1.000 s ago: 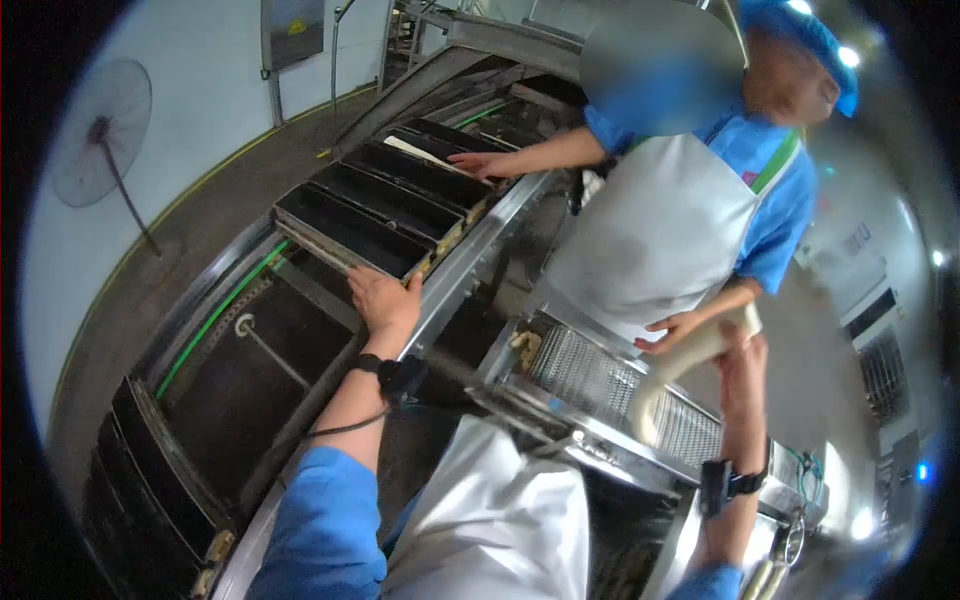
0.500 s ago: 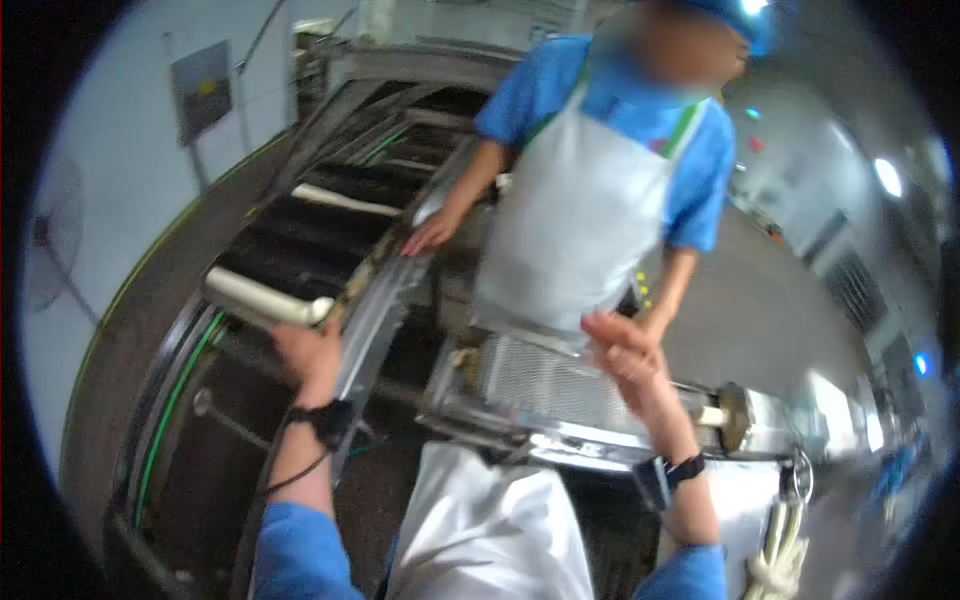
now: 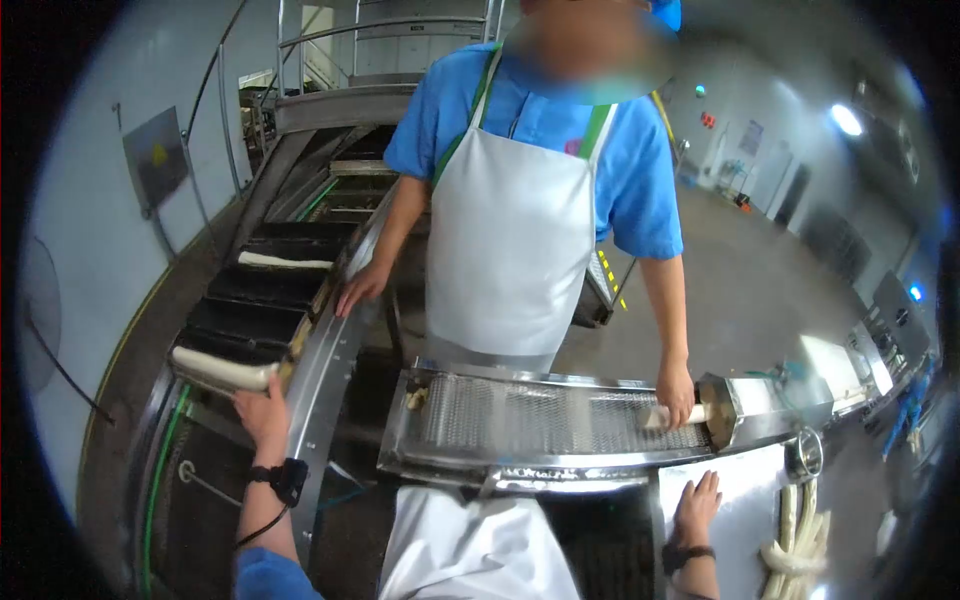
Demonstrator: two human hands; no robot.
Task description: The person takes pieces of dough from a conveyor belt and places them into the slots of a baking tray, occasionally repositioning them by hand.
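My left hand [image 3: 262, 412] is at the near end of the conveyor, its fingers apart and its fingertips against the right end of a long white dough strip [image 3: 222, 370]. That strip lies in a dark trough [image 3: 240, 322] of the conveyor. A second dough strip [image 3: 285, 261] lies in a trough farther up. Over at the right, my right hand [image 3: 697, 508] rests open with its fingers stretched out on a metal tabletop [image 3: 735, 485]. Near it, several dough strips [image 3: 795, 545] hang or lie in a knotted bundle.
A co-worker in a white apron [image 3: 510, 235] stands opposite. One co-worker's hand [image 3: 362, 288] rests on the conveyor's metal rail [image 3: 335, 375]; the other hand [image 3: 676, 392] holds a dough piece on a mesh belt [image 3: 520, 412]. A metal outlet [image 3: 765, 408] stands at the belt's right end.
My right hand has moved down and right from above the mesh belt onto the metal tabletop. The co-worker's hand has reached the dough piece on the belt. The view has shifted.
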